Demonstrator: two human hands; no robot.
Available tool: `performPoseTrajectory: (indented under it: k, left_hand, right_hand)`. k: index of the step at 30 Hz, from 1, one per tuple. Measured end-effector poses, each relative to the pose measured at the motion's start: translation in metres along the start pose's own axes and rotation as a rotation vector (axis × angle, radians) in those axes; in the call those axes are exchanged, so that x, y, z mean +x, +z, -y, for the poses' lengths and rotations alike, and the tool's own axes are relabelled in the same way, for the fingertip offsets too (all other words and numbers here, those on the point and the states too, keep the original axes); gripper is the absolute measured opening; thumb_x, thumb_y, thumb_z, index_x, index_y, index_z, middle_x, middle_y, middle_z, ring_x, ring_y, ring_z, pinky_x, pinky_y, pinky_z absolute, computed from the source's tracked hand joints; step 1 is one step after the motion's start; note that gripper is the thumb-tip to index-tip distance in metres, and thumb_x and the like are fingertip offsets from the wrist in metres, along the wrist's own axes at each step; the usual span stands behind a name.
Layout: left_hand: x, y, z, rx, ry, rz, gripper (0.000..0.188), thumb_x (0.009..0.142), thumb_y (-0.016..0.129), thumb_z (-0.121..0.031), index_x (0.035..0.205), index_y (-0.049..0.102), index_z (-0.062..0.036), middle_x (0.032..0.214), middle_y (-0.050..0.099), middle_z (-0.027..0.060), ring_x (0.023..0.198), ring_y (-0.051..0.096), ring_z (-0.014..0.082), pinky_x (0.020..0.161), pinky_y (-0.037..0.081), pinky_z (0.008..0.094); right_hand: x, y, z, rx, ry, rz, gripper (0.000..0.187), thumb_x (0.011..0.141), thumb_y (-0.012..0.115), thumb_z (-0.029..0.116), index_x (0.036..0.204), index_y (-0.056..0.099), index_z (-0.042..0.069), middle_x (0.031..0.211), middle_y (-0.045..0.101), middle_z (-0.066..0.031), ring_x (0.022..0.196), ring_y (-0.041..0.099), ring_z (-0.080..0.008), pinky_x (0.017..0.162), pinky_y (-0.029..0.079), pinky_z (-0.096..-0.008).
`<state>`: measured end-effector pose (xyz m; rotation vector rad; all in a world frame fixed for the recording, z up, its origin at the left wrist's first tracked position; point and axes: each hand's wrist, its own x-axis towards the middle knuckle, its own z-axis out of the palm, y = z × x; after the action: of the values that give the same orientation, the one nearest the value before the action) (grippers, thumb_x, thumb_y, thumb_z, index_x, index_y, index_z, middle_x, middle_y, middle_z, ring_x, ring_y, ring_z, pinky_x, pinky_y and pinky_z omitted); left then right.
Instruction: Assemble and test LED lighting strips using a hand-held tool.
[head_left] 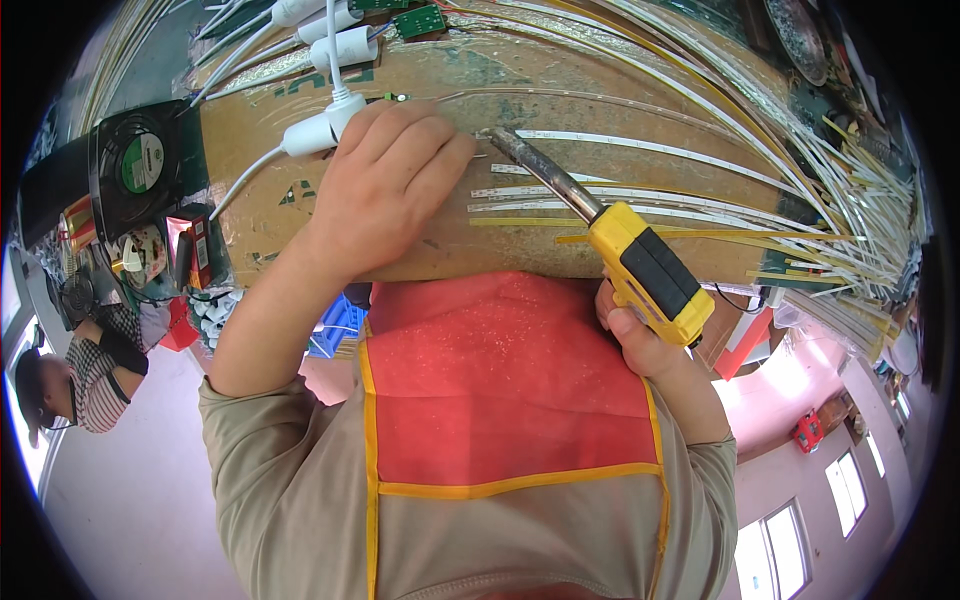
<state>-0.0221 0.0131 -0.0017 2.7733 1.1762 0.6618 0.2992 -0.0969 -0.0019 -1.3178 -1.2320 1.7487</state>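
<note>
Over the cardboard-topped bench [300, 130], left hand [385, 180] at about eleven o'clock, fingers [440, 150] curled down and pressing on the end of a white LED strip [640, 145]; whether anything is pinched underneath cannot be told. Right hand [640, 335] at four o'clock, closed around the yellow-and-black handle of a soldering iron [600, 225], metal tip aimed toward eleven, touching the strip end just beside the left fingertips. More strips fanned out toward three o'clock. White cable connector [320, 128] just beside the left knuckles. Black fan [140, 160] at nine o'clock
</note>
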Motion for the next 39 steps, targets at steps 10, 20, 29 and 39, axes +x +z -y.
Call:
performPoseTrajectory:
  k: [10,20,29,39]
  left_hand:
    - [-0.001,0.001,0.0002,-0.006,-0.013,0.004,0.034,0.075,0.067,-0.009,0.109,0.072,-0.0053,0.108,0.066,0.0091,0.107,0.065,0.0301,0.092,0.05,0.044]
    - [-0.0003,0.0013,0.0005,-0.011,-0.013,0.005,0.034,0.075,0.067,-0.009,0.109,0.072,-0.0054,0.108,0.066,0.009,0.107,0.065,0.0301,0.091,0.05,0.0437]
    - [-0.0003,0.0019,0.0006,-0.013,-0.016,-0.002,0.035,0.075,0.068,-0.008,0.109,0.072,-0.0061,0.108,0.066,0.0087,0.107,0.065,0.0299,0.091,0.05,0.0438]
    - [-0.0015,0.0016,0.0009,-0.021,-0.024,-0.005,0.035,0.074,0.069,-0.006,0.108,0.071,-0.0064,0.107,0.065,0.0088,0.107,0.064,0.0303,0.091,0.05,0.0448]
  right_hand:
    - [0.0032,0.0001,-0.0012,0.038,-0.008,0.005,0.039,0.088,0.078,0.021,0.116,0.059,0.001,0.087,0.061,-0.0039,0.074,0.059,-0.0151,0.066,0.049,-0.0302]
    - [0.0006,0.0,-0.0017,0.021,0.053,0.013,0.064,0.089,0.078,0.045,0.129,0.052,0.003,0.077,0.048,0.0003,0.067,0.046,-0.012,0.059,0.041,-0.0281]
    - [-0.0005,0.0005,-0.0032,0.061,0.037,0.016,0.061,0.091,0.075,0.039,0.133,0.05,0.001,0.078,0.049,-0.0013,0.067,0.046,-0.0125,0.059,0.041,-0.0288]
    - [0.0025,-0.0002,0.0037,0.123,0.048,0.005,0.038,0.087,0.078,0.013,0.116,0.058,0.0,0.089,0.062,-0.0039,0.075,0.059,-0.0122,0.066,0.05,-0.0295]
